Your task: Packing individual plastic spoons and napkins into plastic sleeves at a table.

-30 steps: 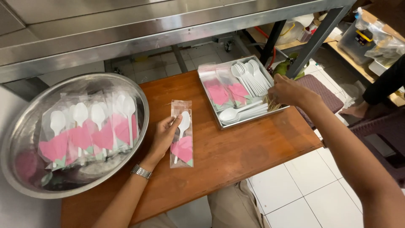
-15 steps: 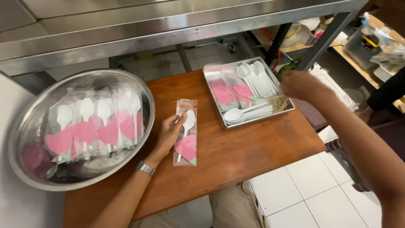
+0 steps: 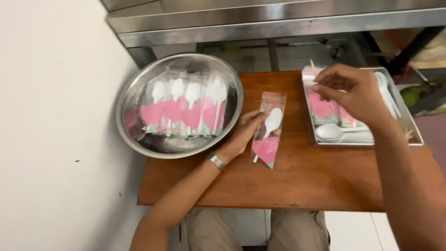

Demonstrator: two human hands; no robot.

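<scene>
From the head camera, looking down, the left hand (image 3: 244,135) rests on the wooden counter (image 3: 297,176) with its fingers (image 3: 257,120) stretched out and laid against the left edge of a clear packet (image 3: 268,131), pinning it flat rather than closing around it; a metal watch (image 3: 216,161) sits on that wrist. The packet lies near the middle of the counter, tilted, its open end toward the far side, and holds a white plastic spoon (image 3: 271,122) with a pink napkin (image 3: 266,149) at the near end. Just left of the hand stands a large steel bowl (image 3: 134,93), hanging partly over the counter's left edge beside a white wall (image 3: 51,125); inside it a row of filled packets (image 3: 185,108) leans side by side, each showing a white spoon above pink paper. The right hand (image 3: 350,90) hovers over a shallow steel tray (image 3: 413,135) at the right of the counter, its thumb and fingertips pinched together on a thin toothpick (image 3: 312,65) that sticks up toward the far side. The tray holds pink napkins (image 3: 321,108) on its left and loose white spoons (image 3: 331,133) at its near and right parts. A steel shelf (image 3: 278,21) runs across the far side, and the person's knees in khaki trousers (image 3: 209,230) show below the counter's near edge.
</scene>
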